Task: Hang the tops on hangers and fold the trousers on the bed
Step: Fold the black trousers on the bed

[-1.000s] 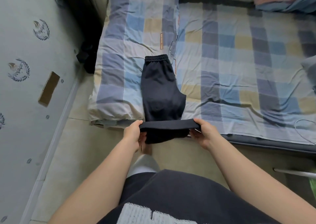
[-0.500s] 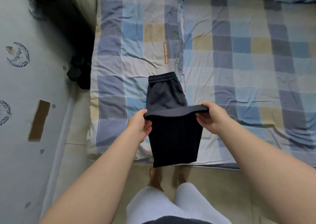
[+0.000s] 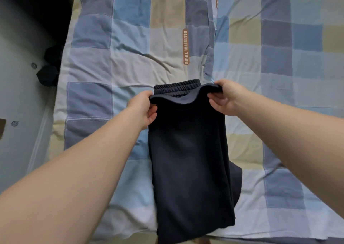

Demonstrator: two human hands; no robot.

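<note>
Checked bedding in blue, beige and grey covers the bed (image 3: 104,98) beneath me. Nearest, the dark navy fleece trousers (image 3: 189,160) lie lengthwise, pointing away from me, with their folded end at the bed's near edge. Farther out, my left hand (image 3: 143,107) and right hand (image 3: 227,96) each pinch a corner of the top layer's far edge. The elastic waistband (image 3: 176,86) lies just beyond, equally near both hands. Past it is an orange fabric label (image 3: 185,46).
</note>
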